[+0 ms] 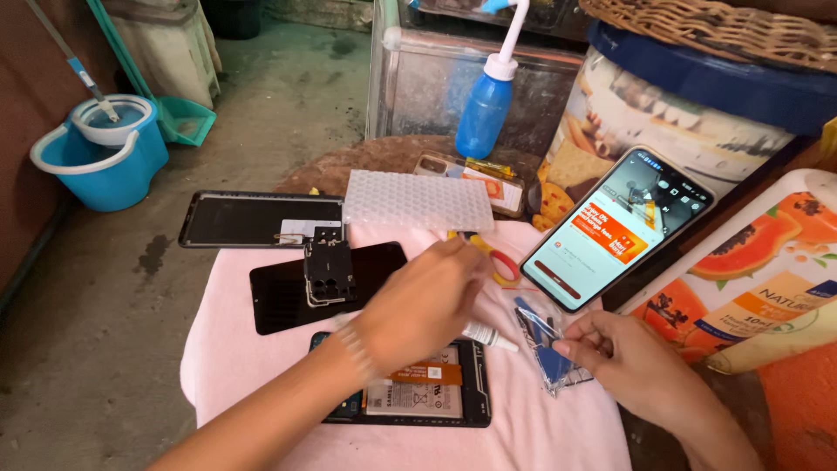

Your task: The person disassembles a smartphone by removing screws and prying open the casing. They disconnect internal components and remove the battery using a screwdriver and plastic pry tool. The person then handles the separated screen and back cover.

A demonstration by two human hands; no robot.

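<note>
Left hand (425, 305): centre frame, reaching over the opened phone (410, 392); grip hidden, cannot tell.
Right hand (632, 358): lower right, pinching a clear bag (542, 344), seemingly of blue tools.

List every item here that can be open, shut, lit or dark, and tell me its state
Opened phone: back cover off, battery and orange ribbon exposed.
Propped phone: screen lit, leaning against the tub.
Black screen panel: dark, lying flat.
Back cover: detached, inner side up.
Clear bag of blue tools: pinched by the right hand.
Left hand: reaching over the cloth; what it grips is hidden.
Blue squeeze bottle: upright, capped.
</note>
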